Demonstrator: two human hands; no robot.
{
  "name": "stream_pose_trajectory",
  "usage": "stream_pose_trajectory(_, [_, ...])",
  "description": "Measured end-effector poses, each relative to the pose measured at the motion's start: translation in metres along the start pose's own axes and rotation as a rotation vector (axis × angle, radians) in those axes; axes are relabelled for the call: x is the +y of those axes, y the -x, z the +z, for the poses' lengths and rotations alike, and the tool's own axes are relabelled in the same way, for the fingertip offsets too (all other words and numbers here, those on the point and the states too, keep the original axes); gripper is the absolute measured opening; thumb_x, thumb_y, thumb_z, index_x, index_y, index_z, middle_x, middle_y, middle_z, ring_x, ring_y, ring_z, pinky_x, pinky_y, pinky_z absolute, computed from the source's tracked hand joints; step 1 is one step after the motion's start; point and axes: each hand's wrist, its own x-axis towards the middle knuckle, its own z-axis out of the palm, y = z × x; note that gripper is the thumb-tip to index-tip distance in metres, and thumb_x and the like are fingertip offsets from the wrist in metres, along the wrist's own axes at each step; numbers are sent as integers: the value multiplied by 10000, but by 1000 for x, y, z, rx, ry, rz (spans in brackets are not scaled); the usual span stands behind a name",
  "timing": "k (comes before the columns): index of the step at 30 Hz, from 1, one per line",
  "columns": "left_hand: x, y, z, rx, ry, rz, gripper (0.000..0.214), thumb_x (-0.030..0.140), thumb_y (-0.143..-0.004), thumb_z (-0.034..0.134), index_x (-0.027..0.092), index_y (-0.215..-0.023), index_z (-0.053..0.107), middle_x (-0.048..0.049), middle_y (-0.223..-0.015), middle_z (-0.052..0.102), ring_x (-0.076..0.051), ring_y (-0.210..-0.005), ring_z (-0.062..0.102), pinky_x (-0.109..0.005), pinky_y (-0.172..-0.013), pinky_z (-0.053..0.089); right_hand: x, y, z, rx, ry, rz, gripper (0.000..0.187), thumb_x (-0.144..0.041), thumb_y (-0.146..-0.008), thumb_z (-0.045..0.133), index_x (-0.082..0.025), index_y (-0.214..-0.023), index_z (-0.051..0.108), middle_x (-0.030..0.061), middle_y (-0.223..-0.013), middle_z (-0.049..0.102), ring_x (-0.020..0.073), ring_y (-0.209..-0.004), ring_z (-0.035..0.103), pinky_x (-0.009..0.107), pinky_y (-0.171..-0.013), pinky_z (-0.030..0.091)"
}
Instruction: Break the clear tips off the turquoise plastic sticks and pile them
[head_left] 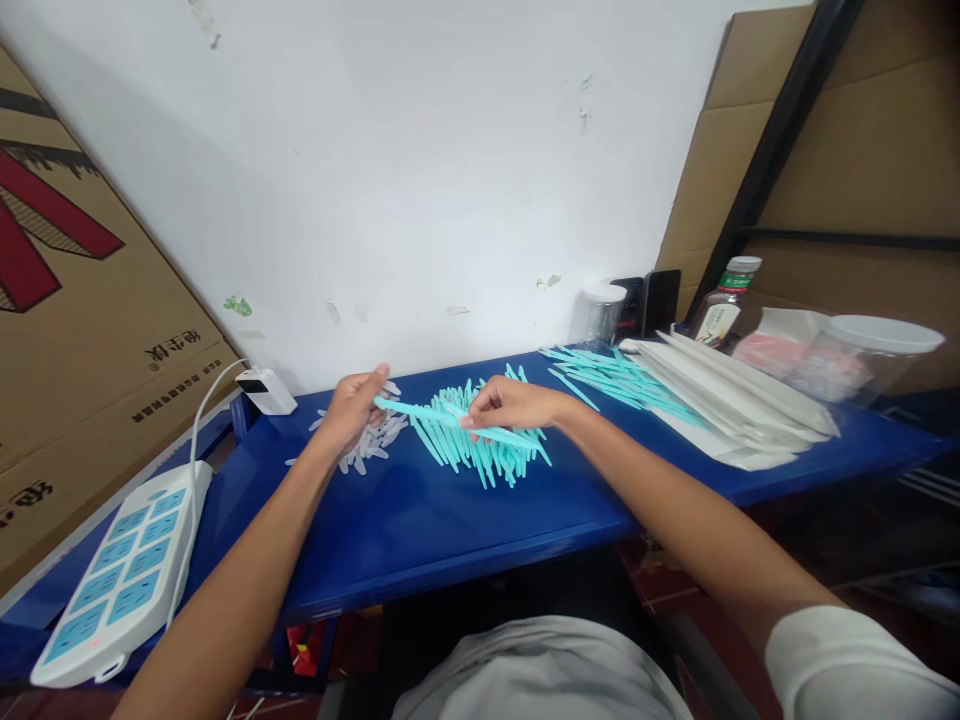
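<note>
Left hand point(354, 408), fingers curled in, is holding one end of a long, thin, teal plastic-looking stick point(416, 409); right hand point(514, 402), pinched closed, is gripping its middle above a teal stick pile point(484, 462). Small translucent flat pieces point(369, 445) are lying at the pile's nine o'clock. Two-handed handling is apparently underway, likely calling for steady grips.

Cardboard box point(112, 330), 9 o'clock: cropped by left edge. White sleeve point(832, 660), 4 o'clock: cut off at bottom edge. Left hand point(352, 408) hides part of translucent-piece heap point(371, 442), 8 o'clock; right hand point(516, 402) covers part of turquoise stick pile point(480, 448), 6 o'clock. Bottle point(721, 312), 3 o'clock: label print too small to read.
</note>
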Motion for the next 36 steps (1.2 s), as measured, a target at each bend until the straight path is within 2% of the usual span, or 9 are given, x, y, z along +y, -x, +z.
stream_pose_trajectory(3, [-8, -8, -12, 139, -16, 46, 532, 613, -936, 637, 204, -624, 498, 77, -417, 325, -86, -352, 328, -238, -381, 286, 7, -2, -3, 209, 98, 122, 379, -473, -928, 685, -155, -727, 728, -82, -504, 270, 90, -486, 222, 286, -507, 200])
stream_pose_trajectory(7, [-10, -1, 7, 105, -133, 65, 571, 640, -969, 561, 211, -604, 465, 61, -416, 355, -93, -361, 361, -238, -389, 282, 17, -8, 0, 386, 366, 266, 519, -365, -938, 636, -201, -498, 415, -70, -495, 225, 85, -494, 208, 301, -533, 202])
stream_pose_trajectory(12, [-7, 9, 30, 21, -222, 91, 634, 667, -980, 510, 229, -560, 324, 53, -409, 343, -87, -365, 333, -244, -403, 269, 22, -11, 5, 333, 586, 438, 522, -431, -998, 553, -203, -532, 501, -27, -492, 366, 115, -481, 317, 304, -538, 234])
stream_pose_trajectory(18, [-12, 8, 29, 8, -276, 108, 642, 640, -999, 498, 225, -545, 313, 51, -418, 321, -94, -394, 327, -254, -428, 271, 22, -12, 5, 389, 706, 561, 592, -522, -1010, 568, -204, -521, 471, 26, -513, 454, 148, -492, 403, 311, -566, 262])
stream_pose_trajectory(20, [-12, 9, 29, 0, -294, 117, 637, 624, -1009, 490, 222, -549, 312, 48, -425, 325, -96, -407, 323, -257, -438, 267, 19, -12, 4, 448, 666, 501, 603, -560, -1040, 502, -185, -572, 569, 41, -541, 510, 157, -512, 447, 308, -582, 285])
stream_pose_trajectory(22, [-12, 10, 30, -5, -320, 138, 626, 603, -1018, 486, 217, -554, 316, 44, -439, 334, -97, -426, 321, -260, -451, 263, 14, -11, 6, 449, 512, 313, 641, -602, -1063, 421, -162, -684, 691, 46, -600, 579, 155, -549, 498, 295, -604, 318])
stream_pose_trajectory(26, [-12, 13, 35, -27, -376, 189, 603, 567, -1024, 489, 211, -567, 323, 39, -476, 332, -100, -473, 309, -263, -475, 248, 0, -11, 19, 180, 148, -20, 575, -662, -979, 561, -153, -814, 771, 9, -651, 598, 122, -571, 473, 264, -582, 325])
stream_pose_trajectory(31, [-6, 11, 32, -61, -415, 198, 607, 577, -1014, 500, 208, -574, 302, 41, -496, 301, -96, -489, 280, -260, -483, 232, -8, -9, 28, 52, 21, -85, 479, -600, -882, 725, -151, -716, 713, -55, -545, 416, 95, -524, 306, 273, -529, 247])
stream_pose_trajectory(36, [-6, 5, 17, 62, -306, 133, 622, 618, -986, 532, 219, -564, 309, 48, -463, 312, -89, -421, 310, -255, -443, 251, -5, -5, 12, 123, 2, -53, 423, -571, -908, 715, -170, -775, 746, -55, -564, 368, 103, -546, 240, 295, -530, 204])
